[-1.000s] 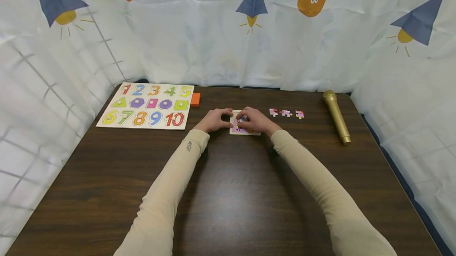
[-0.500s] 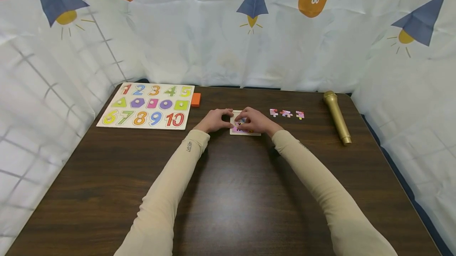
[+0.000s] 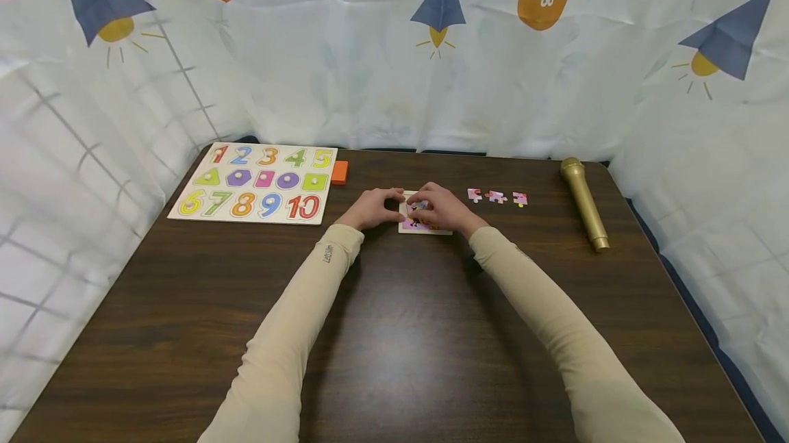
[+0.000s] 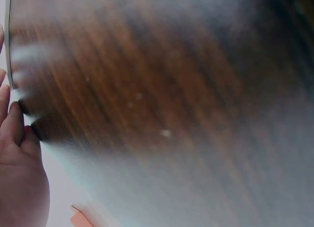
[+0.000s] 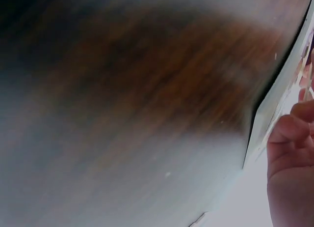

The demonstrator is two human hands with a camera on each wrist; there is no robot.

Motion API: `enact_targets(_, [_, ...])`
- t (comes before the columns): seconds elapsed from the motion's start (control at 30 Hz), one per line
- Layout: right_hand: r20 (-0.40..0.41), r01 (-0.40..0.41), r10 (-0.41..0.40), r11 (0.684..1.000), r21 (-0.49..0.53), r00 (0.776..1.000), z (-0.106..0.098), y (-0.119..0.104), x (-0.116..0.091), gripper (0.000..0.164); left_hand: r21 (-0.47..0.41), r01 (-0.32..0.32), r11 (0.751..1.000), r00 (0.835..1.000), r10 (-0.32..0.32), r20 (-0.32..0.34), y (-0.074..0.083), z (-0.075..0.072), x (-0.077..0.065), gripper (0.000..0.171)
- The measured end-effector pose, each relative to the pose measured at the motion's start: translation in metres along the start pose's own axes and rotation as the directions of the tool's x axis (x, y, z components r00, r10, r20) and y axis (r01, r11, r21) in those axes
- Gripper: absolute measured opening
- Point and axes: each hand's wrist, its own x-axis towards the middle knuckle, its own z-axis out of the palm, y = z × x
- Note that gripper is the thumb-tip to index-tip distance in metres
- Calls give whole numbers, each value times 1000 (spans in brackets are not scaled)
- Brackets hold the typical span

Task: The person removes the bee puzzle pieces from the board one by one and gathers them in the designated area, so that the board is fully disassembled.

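A small jigsaw board (image 3: 425,228) with a pale frame and a pink picture lies on the table, partly covered by both hands. The left hand (image 3: 374,209) holds its left side, thumb near the lower part and forefinger near the top corner. Over the picture, the right hand (image 3: 445,207) bends its fingers and thumb together. In the right wrist view, the thin edge of a puzzle piece (image 5: 309,84) shows between those fingers; its picture is hidden. To the right of the board lie three loose pink jigsaw pieces (image 3: 496,196) in a row.
A number-and-shape board (image 3: 253,183) lies at the back left, with an orange block (image 3: 340,172) against its right edge. A gold microphone (image 3: 584,203) lies at the right. Behind the dark wooden table (image 3: 394,361) hangs a patterned white curtain (image 3: 370,73).
The right hand's fingers shift slightly over the picture, at about the same spot. The left hand stays at the board's left side, and the loose pieces have not moved.
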Motion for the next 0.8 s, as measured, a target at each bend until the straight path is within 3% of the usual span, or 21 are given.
enact_targets(0.4, [-121, 17, -23, 999, -49, 992, -15, 12, -18, 36, 5, 15, 1000, 1000, -15, 5, 2, -1, -1, 48])
enact_targets(0.8, [-207, -155, 156, 988, 19, 966, -31, 47, -62, 34, 16, -6, 1000, 1000, 6, -7, 2, 0, 0, 49])
